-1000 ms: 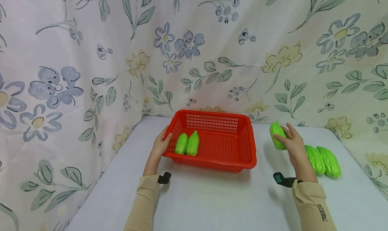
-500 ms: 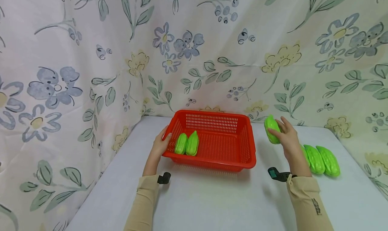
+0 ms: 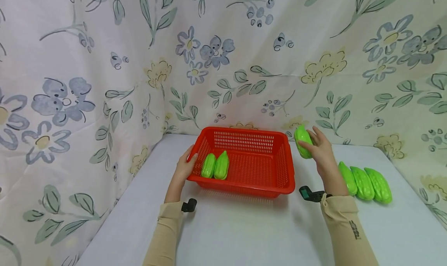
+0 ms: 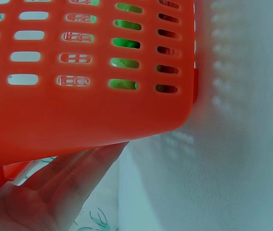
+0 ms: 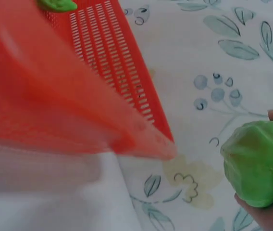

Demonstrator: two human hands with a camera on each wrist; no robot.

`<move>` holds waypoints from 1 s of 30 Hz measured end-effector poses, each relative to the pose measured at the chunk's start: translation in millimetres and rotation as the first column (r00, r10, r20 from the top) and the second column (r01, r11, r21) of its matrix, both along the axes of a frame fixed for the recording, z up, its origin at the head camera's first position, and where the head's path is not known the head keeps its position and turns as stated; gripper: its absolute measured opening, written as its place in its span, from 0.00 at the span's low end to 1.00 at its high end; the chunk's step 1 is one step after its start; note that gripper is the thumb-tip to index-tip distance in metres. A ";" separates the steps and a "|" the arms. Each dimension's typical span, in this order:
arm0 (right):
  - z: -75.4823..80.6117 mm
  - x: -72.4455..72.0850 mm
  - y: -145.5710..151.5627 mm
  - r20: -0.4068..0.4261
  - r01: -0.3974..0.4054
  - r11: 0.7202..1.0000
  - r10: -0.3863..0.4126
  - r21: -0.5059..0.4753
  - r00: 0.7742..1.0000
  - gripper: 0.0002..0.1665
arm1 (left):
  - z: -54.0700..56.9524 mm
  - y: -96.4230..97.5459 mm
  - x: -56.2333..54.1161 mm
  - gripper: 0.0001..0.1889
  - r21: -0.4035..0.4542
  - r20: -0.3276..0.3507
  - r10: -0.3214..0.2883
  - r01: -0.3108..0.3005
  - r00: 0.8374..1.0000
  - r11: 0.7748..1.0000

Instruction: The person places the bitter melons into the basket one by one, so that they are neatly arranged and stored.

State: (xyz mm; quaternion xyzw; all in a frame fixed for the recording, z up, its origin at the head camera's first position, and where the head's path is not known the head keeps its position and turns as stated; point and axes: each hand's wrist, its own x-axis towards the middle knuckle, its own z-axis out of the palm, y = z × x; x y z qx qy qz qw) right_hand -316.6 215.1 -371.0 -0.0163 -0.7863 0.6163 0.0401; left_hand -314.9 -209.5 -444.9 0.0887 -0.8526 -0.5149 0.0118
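Observation:
My left hand (image 3: 184, 166) grips the left rim of a red plastic basket (image 3: 244, 187); the left wrist view shows its fingers (image 4: 86, 180) against the basket's outer wall. Two green toy bitter melons (image 3: 221, 166) lie side by side in the basket's left end. My right hand (image 3: 322, 147) holds another bitter melon (image 3: 303, 141) between thumb and fingers, raised just right of the basket's right rim. In the right wrist view the lumpy end of this held bitter melon (image 5: 256, 161) faces the camera, apart from the basket.
Three more bitter melons (image 3: 364, 183) lie in a row on the white table (image 3: 244, 231), right of my right forearm. A floral cloth (image 3: 241, 64) hangs behind the table and along its left side. Each wrist wears a small black camera (image 3: 189, 205).
My right hand has carried its bitter melon left and slightly up, toward the basket, uncovering the row of bitter melons on the right. The left hand and basket stay in place.

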 end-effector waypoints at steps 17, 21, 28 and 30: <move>15.0 -6.2 -31.2 -0.018 -0.055 0.998 0.054 -0.034 0.998 0.50 | -2.0 -1.3 0.1 0.30 0.011 -0.005 -0.003 0.003 1.000 1.000; 16.4 -7.4 -39.3 -0.009 -0.066 0.996 0.066 -0.061 0.998 0.50 | -2.1 -1.2 0.7 0.30 0.003 -0.010 -0.003 0.003 1.000 1.000; 18.3 -11.9 -55.4 -0.011 -0.084 0.993 0.083 -0.077 0.996 0.50 | -1.2 -1.1 0.4 0.30 0.000 -0.004 -0.002 0.002 1.000 1.000; 18.0 -13.9 -59.8 -0.008 -0.088 0.993 0.088 -0.080 0.996 0.50 | -1.1 -1.0 -0.3 0.30 -0.003 -0.009 -0.003 0.003 1.000 1.000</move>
